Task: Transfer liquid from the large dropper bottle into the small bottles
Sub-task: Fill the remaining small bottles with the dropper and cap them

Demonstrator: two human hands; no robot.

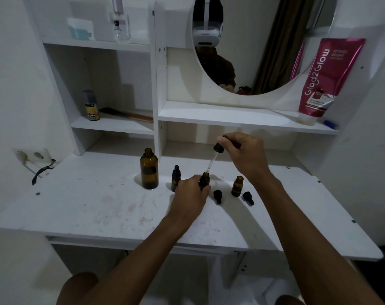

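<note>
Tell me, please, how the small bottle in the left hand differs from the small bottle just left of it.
The held bottle is uncapped, its mouth open under the glass dropper; the neighbouring bottle wears its black dropper cap. The held one is steadied by the left hand; the neighbour stands partly hidden behind that hand. Both are small, amber and upright.

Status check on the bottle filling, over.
Right hand holds dropper, tip over small bottle steadied by left hand. Large bottle open. Two loose caps beside, nothing blocking.
</note>
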